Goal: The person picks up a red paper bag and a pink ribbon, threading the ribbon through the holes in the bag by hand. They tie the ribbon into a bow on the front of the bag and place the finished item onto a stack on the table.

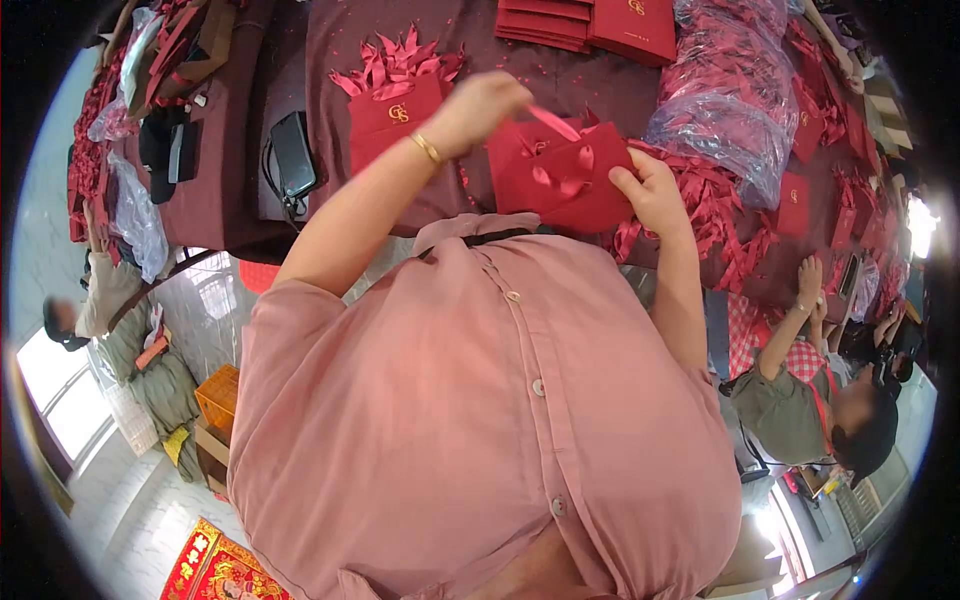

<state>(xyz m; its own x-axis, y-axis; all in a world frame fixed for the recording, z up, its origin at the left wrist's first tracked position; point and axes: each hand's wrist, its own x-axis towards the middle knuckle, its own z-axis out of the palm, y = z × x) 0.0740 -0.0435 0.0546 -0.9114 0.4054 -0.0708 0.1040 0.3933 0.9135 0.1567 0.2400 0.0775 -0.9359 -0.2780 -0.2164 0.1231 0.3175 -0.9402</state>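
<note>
A red paper gift bag [560, 185] lies tilted on the table close to my body, with pink-red ribbon loops at its opening. My right hand [655, 190] grips its right edge, thumb on the near side. Above the bag's left part, my left hand [485, 108], slightly blurred, pinches the end of a ribbon [553, 122] that stretches down to the bag. Left of it lies another red bag [385, 130] with a gold logo and several ribbons fanned out at its top.
Stacked red bags [543, 22] sit at the back. A clear plastic sack of ribbons [725, 100] and loose ribbons [700, 195] lie on the right. A black wallet-like case [292, 155] rests on the left. Co-workers [810, 415] sit along both sides.
</note>
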